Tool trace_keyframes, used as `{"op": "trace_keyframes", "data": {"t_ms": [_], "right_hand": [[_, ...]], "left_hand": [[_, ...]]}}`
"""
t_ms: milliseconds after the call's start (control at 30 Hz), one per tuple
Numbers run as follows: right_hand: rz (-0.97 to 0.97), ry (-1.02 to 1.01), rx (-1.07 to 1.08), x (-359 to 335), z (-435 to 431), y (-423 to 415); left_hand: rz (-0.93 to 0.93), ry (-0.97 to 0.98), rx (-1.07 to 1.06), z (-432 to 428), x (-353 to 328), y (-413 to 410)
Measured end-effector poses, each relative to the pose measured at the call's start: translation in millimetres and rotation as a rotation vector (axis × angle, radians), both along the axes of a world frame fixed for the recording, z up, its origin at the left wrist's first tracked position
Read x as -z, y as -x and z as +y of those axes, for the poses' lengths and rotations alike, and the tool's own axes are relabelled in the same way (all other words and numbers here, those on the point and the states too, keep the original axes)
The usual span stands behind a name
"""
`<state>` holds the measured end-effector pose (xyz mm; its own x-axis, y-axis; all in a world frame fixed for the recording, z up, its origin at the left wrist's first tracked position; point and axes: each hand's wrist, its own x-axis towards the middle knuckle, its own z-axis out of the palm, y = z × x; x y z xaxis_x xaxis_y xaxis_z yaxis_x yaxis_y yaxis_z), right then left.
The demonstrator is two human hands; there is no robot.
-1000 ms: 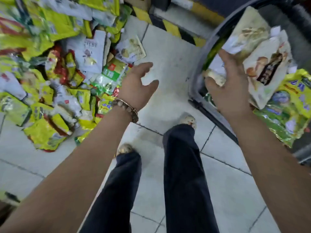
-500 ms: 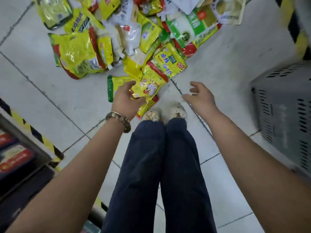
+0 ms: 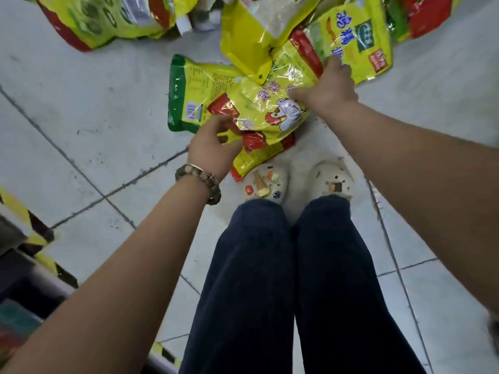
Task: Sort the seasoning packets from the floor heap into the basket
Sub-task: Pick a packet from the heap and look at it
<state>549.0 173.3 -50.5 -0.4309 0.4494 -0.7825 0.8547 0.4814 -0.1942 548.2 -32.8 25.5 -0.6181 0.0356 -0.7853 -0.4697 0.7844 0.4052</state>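
A heap of yellow, green and red seasoning packets covers the top of the head view. The nearest one, a yellow packet with a chicken picture (image 3: 259, 103), lies just in front of my shoes. My left hand (image 3: 216, 144) pinches its red near corner between thumb and fingers. My right hand (image 3: 328, 87) grips the packet's far right edge, with the fingers curled over it. A green-edged packet (image 3: 189, 95) lies beneath it on the left. Another yellow packet with blue writing (image 3: 353, 41) lies behind my right hand. The basket is out of view.
My legs in dark trousers and white clogs (image 3: 266, 182) stand on the pale tiled floor (image 3: 94, 117). A shelf base with yellow-black hazard tape (image 3: 32, 233) runs along the lower left. More packets (image 3: 108, 20) fill the top left.
The view has dropped closer to the heap. My right hand, free half a second ago, has reached forward and taken the chicken packet's edge. My left hand stays on the packet's near corner.
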Motion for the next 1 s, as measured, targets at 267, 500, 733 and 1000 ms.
{"op": "trace_keyframes", "data": {"t_ms": [267, 500, 733, 1000], "right_hand": [[0.120, 0.210, 0.119, 9.8, 5.4, -2.8], [0.284, 0.319, 0.467, -63.6, 12.6, -51.3], [0.490, 0.505, 1.063, -124.6, -45.9, -58.4], [0.166, 0.812, 0.667, -99.8, -120.7, -58.3]], "left_hand": [[-0.025, -0.041, -0.119, -0.2, 23.8, -12.3], [0.148, 0.012, -0.416, 8.0, -11.0, -28.0], [-0.369, -0.453, -0.949, 28.3, -39.6, -49.3], [0.059, -0.400, -1.580, -34.1, -8.6, -40.3]]}}
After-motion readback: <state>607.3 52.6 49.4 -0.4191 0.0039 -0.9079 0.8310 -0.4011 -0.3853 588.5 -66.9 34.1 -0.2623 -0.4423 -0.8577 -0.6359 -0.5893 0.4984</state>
